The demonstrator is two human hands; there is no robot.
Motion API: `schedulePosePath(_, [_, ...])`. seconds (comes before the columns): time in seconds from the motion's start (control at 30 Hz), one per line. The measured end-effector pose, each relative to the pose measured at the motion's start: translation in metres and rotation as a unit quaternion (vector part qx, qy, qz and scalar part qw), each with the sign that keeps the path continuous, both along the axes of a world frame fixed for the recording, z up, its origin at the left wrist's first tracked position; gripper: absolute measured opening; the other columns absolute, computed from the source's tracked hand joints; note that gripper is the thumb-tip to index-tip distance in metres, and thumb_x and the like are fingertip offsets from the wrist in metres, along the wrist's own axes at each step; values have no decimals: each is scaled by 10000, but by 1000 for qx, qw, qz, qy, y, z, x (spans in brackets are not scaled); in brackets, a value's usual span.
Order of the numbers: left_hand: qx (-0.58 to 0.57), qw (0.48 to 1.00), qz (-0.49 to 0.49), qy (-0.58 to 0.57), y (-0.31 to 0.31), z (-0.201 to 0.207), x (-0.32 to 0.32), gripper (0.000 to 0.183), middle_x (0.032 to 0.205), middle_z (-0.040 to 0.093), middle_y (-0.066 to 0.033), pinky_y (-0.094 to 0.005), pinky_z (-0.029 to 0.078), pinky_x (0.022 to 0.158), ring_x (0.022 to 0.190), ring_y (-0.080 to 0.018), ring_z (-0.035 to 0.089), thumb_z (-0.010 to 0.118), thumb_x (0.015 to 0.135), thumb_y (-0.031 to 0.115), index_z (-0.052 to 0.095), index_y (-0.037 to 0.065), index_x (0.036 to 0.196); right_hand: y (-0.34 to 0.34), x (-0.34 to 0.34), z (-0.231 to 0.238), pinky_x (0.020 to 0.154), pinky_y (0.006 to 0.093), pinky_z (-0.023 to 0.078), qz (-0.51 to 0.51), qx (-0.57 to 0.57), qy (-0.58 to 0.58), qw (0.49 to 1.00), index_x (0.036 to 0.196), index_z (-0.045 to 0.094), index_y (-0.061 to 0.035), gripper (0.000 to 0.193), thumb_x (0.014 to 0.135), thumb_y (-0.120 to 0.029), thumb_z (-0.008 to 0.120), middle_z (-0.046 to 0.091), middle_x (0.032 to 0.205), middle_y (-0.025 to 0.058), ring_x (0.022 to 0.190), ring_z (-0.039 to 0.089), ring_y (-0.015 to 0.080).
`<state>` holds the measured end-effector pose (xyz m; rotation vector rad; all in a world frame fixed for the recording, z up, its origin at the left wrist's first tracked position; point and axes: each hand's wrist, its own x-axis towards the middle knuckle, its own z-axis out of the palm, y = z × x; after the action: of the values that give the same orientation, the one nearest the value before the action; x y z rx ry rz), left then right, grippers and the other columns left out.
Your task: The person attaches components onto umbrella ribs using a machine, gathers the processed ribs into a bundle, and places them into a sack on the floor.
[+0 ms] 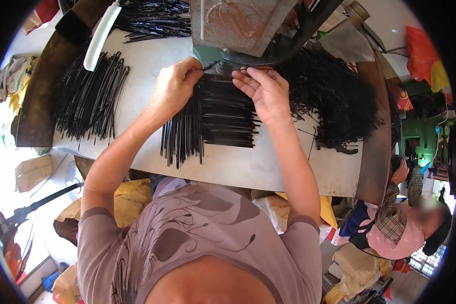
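Observation:
Both hands are at the base of a grey and green bench press machine (pixel 233 25). My left hand (pixel 175 87) is closed in a pinch at the left of the small metal tool post (pixel 221 66); a dark thin end shows at its fingertips. My right hand (pixel 264 91) pinches a thin black strip (pixel 241 69) between thumb and forefinger, right of the post, its other fingers loosely curled. Just below the hands, slim black strips (pixel 228 114) lie crosswise in a stack. Beside them more strips (pixel 182 134) lie lengthwise under my left wrist.
On the pale worktable (pixel 228 172), a bundle of black strips (pixel 93 96) lies left and a large tangled heap (pixel 334 96) right. More strips (pixel 152 20) are at the back. A white handle-like bar (pixel 100 40) hangs at upper left. Another person (pixel 400 223) sits at the right.

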<state>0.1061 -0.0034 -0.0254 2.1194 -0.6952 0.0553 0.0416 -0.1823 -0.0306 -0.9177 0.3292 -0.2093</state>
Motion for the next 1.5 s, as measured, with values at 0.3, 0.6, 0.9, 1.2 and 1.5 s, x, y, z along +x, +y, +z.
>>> schedulePosePath(0.3, [-15,1000,9,18,-12,-6,2,196,714,613,-147,-289,454,632,659,-193,601,534,771,76,587,-25,930,19,9,-8,762,392,515,-50,40,-34,997,856,487,33,90,781,16,534,576,873,174,844,596,300])
schedulePosePath(0.6, [-34,999,5,31,-11,-2,-1,194,688,604,-142,-287,452,627,638,-192,592,522,775,72,585,-36,923,23,9,-7,750,389,523,-70,-4,-42,997,847,469,23,80,806,-6,532,574,876,194,846,597,315])
schedulePosePath(0.9, [-59,998,9,32,-19,-1,-2,170,781,590,-220,-338,464,672,748,-332,595,518,741,36,591,-39,875,24,10,-6,670,327,533,-88,-3,-52,995,847,462,50,154,779,-24,579,583,849,194,767,615,272])
schedulePosePath(1.2, [-52,998,-4,-40,-16,-8,-2,149,790,584,-201,-370,461,654,747,-350,572,514,724,9,581,-30,851,27,10,-10,672,341,538,-92,4,-51,994,836,458,51,147,776,-14,575,580,843,196,767,615,284])
schedulePosePath(1.5, [132,980,4,-151,-17,0,-9,122,755,546,-156,-403,441,571,656,-362,540,526,748,44,558,10,860,22,10,-7,679,353,536,-90,10,-23,996,834,470,47,123,767,11,567,575,840,190,764,615,289])
